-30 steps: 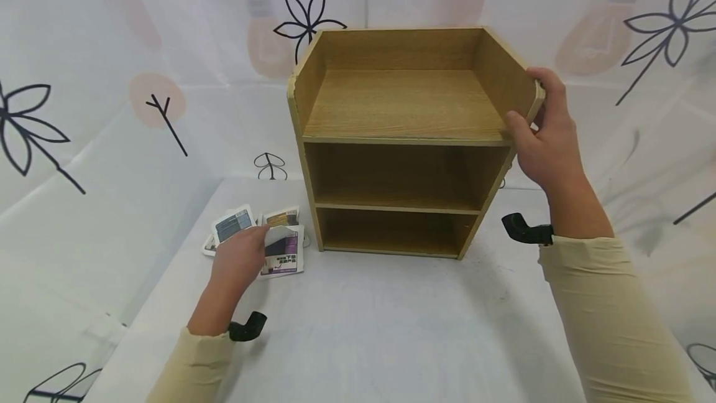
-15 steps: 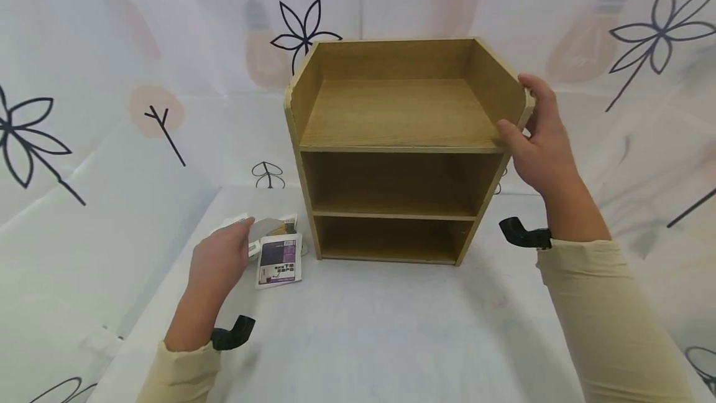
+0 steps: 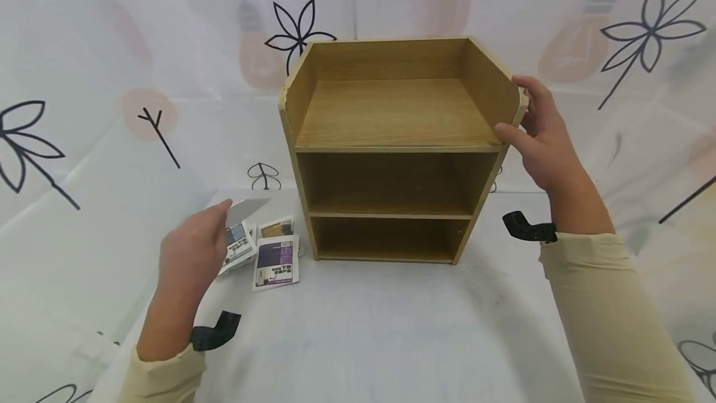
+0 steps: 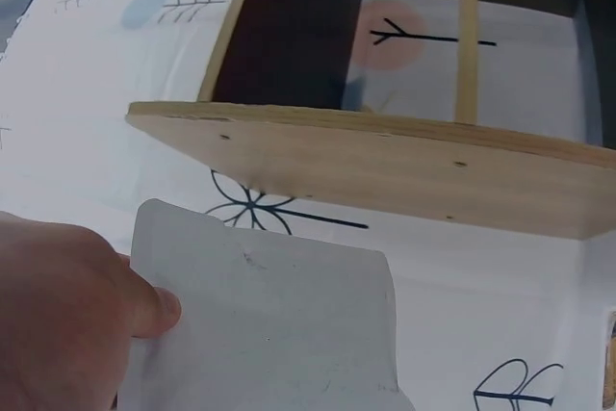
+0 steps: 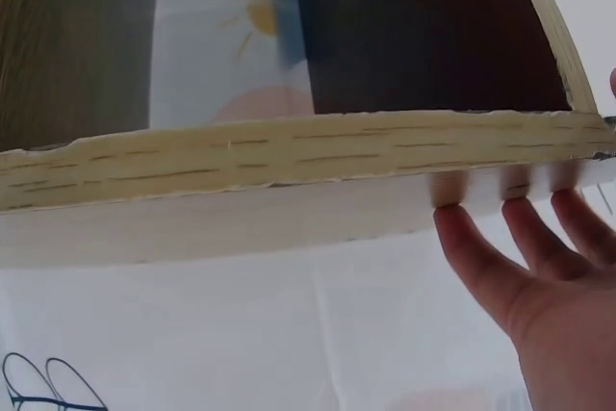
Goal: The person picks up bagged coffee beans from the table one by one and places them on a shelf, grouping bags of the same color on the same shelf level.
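A small wooden shelf unit (image 3: 391, 114) with an open top tray and two compartments below stands on the white table. My right hand (image 3: 538, 142) holds the upper edge of its right side panel, thumb in front. In the right wrist view, several fingertips of the right hand (image 5: 553, 286) press on the panel's outer face. Left of the shelf, my left hand (image 3: 192, 250) pinches a thin flat packet (image 3: 244, 209) by its edge. In the left wrist view the packet (image 4: 269, 315) shows a plain whitish face with rounded corners. Its other face is hidden.
Several more flat printed packets lie left of the shelf: a purple-labelled one (image 3: 276, 262) in front, a blue-labelled one (image 3: 239, 244) beside the left hand, and a brown-labelled one (image 3: 277, 227) behind. White cloth (image 3: 184, 23) with line drawings hangs behind the table (image 3: 358, 334).
My left hand has drawn a packet off the pile and moved left and slightly up with it, uncovering the blue-labelled one. The right hand keeps its hold on the shelf.
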